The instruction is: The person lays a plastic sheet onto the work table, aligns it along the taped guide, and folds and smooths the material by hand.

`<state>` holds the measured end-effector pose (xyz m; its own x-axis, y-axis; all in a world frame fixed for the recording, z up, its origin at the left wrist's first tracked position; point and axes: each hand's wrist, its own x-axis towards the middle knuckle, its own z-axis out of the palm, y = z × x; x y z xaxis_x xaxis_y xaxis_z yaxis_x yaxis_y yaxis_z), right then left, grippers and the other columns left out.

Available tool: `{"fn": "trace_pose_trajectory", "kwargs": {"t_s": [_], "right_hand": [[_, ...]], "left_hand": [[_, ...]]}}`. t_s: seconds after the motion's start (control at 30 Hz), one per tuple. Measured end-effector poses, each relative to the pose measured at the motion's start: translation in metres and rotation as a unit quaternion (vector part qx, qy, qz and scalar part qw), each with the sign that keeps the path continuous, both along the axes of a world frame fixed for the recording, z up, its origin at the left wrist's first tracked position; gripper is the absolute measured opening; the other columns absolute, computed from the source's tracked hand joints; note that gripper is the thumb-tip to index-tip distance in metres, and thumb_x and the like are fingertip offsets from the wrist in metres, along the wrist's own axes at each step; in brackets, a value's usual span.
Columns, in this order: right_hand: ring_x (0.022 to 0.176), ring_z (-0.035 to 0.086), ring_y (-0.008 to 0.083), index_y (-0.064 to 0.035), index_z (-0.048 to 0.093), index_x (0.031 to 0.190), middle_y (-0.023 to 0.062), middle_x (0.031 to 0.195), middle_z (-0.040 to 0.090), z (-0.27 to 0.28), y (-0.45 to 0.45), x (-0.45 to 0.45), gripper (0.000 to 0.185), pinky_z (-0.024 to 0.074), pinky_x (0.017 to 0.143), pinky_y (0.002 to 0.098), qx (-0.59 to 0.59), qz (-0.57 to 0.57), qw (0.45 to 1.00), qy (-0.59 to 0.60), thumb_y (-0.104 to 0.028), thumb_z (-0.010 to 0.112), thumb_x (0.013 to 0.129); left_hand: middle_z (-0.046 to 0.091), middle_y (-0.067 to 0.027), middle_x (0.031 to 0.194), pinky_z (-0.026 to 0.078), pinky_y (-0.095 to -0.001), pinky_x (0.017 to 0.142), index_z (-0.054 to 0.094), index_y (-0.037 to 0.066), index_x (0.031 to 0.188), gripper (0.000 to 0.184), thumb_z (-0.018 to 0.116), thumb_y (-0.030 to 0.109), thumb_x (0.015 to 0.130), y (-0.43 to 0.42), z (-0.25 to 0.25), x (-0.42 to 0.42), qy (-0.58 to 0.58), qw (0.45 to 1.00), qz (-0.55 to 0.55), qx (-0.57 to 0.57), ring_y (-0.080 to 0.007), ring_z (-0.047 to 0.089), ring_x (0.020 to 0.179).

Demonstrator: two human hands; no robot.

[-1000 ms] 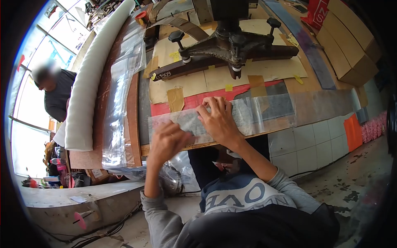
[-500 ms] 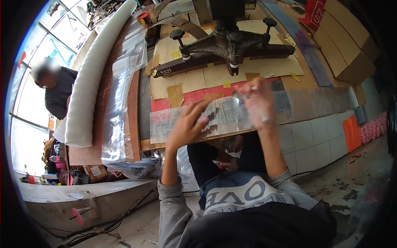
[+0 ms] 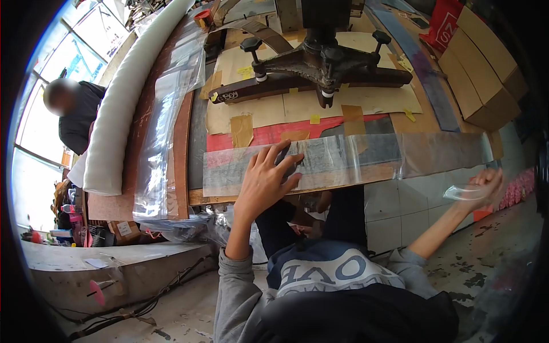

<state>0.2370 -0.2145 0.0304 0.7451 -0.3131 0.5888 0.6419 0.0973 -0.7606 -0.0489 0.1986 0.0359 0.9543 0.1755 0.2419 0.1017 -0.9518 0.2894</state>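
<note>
Carrying nearly everything: worktop (image 3: 428,123), count 1. White foam roll (image 3: 123,97), 1, lying lengthwise along the left edge. Folded clear sheeting (image 3: 166,131) just inside it, glossy; layers not countable. Dark metal frame (image 3: 326,74), 1, standing over the middle and hiding part of a beige board (image 3: 263,117), also 1. Cardboard box (image 3: 480,63), 1, at the right edge towards the far right corner.

Clear plastic strip (image 3: 377,154) lies flat along the near edge, reaching from near the near left corner almost to the near right. A seam shows right of its middle; cannot tell whether it is one length or two.

Red bag (image 3: 443,26), 1, beside the box. Hands, 2. Left hand (image 3: 264,177): on the strip near its left end, covering part of it; fingers spread, thumb apart, nothing gripped. Right hand (image 3: 483,186): just off the near right corner, blurred, fingers curled. A clear glossy piece (image 3: 460,194) shows at it; cannot tell whether it is gripped. Brown tape patches (image 3: 241,130), at least 3, around the board's near side. Black knobs (image 3: 250,44), 3 visible, on the frame.
</note>
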Motion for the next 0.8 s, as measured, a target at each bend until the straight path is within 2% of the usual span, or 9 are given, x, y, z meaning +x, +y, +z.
{"fn": "trace_pose_trajectory", "kwargs": {"t_s": [0.07,0.1,0.13,0.2,0.27,0.4,0.6,0.63,0.8], "right_hand": [[0.068,0.048,0.007,0.0023,0.055,0.105,0.0066,0.083,0.054,0.043,0.082,-0.053,0.025,0.0418,0.061,0.0251,-0.139,0.045,0.987,0.06,-0.011,0.052,0.085],[0.076,0.055,0.009,0.0024,0.056,0.105,0.007,0.091,0.059,0.052,0.112,-0.066,0.025,0.0444,0.062,0.026,-0.386,0.025,0.92,-0.069,-0.01,0.052,0.084],[0.071,0.061,0.0158,0.003,0.057,0.103,0.0099,0.085,0.064,0.048,0.136,-0.077,0.024,0.0469,0.059,0.0297,-0.415,0.139,0.899,-0.033,-0.011,0.054,0.084],[0.06,0.061,0.02,0.001,0.059,0.103,0.013,0.068,0.062,0.057,0.18,-0.107,0.023,0.0464,0.057,0.0316,-0.523,0.203,0.812,0.159,-0.013,0.056,0.085],[0.058,0.062,0.0255,-0.0013,0.06,0.103,0.0157,0.064,0.06,0.05,0.196,-0.118,0.022,0.0472,0.056,0.0343,-0.505,0.205,0.821,0.171,-0.013,0.056,0.085],[0.061,0.064,0.0311,-0.0057,0.062,0.103,0.0165,0.065,0.062,0.036,0.204,-0.141,0.021,0.0484,0.056,0.0389,-0.546,0.108,0.823,0.11,-0.013,0.054,0.085],[0.062,0.063,0.0331,-0.0097,0.063,0.103,0.0152,0.067,0.064,0.045,0.203,-0.158,0.021,0.0491,0.057,0.0416,-0.614,0.06,0.784,0.065,-0.02,0.057,0.085],[0.062,0.063,0.0334,-0.0094,0.063,0.103,0.0153,0.068,0.064,0.046,0.201,-0.158,0.021,0.0491,0.057,0.0414,-0.609,0.075,0.787,0.061,-0.019,0.058,0.085],[0.052,0.06,0.0208,-0.0043,0.061,0.1,0.0103,0.06,0.062,0.048,0.195,-0.148,0.018,0.0467,0.047,0.0318,-0.494,0.278,0.814,0.123,-0.016,0.059,0.087]], "left_hand": [[0.044,-0.0146,0.129,0.037,-0.0435,0.096,0.049,0.012,0.127,0.054,0.064,0.037,0.081,-0.013,0.007,0.005,-0.014,1.0,-0.011,-0.022,-0.0303,0.046,0.116],[0.045,-0.0164,0.128,0.038,-0.0446,0.095,0.045,0.009,0.13,0.059,0.064,0.037,0.081,-0.024,0.009,0.01,-0.036,0.998,-0.029,-0.052,-0.0322,0.046,0.115],[0.045,-0.0183,0.127,0.039,-0.0457,0.095,0.041,0.007,0.133,0.065,0.065,0.037,0.081,-0.036,0.012,0.016,-0.058,0.994,-0.048,-0.082,-0.0341,0.047,0.115],[0.043,-0.0186,0.134,0.042,-0.0439,0.096,0.015,0.008,0.145,0.082,0.062,0.036,0.084,-0.068,0.014,0.021,-0.065,0.929,-0.087,-0.353,-0.036,0.051,0.115],[0.044,-0.0265,0.129,0.046,-0.0427,0.092,-0.008,0.008,0.145,0.093,0.063,0.018,0.085,-0.103,0.001,0.026,-0.125,0.802,-0.087,-0.578,-0.0388,0.053,0.113],[0.047,-0.0259,0.124,0.048,-0.0383,0.09,-0.025,0.008,0.139,0.098,0.058,0.008,0.087,-0.136,-0.01,0.029,-0.187,0.786,-0.021,-0.589,-0.0334,0.055,0.11],[0.052,-0.0194,0.117,0.051,-0.0352,0.086,0.015,0.002,0.142,0.056,0.042,0.004,0.093,-0.145,-0.018,0.041,-0.203,0.748,0.059,-0.629,-0.0244,0.057,0.104],[0.055,-0.0175,0.113,0.052,-0.0338,0.083,0.036,-0.002,0.131,0.037,0.036,0.01,0.097,-0.142,-0.017,0.042,-0.23,0.744,0.085,-0.621,-0.0219,0.059,0.101],[0.062,-0.0206,0.103,0.055,-0.0283,0.07,0.053,-0.01,0.112,0.06,0.024,0.041,0.1,-0.106,0.001,0.041,-0.234,0.606,0.084,-0.756,-0.0253,0.065,0.09]]}}
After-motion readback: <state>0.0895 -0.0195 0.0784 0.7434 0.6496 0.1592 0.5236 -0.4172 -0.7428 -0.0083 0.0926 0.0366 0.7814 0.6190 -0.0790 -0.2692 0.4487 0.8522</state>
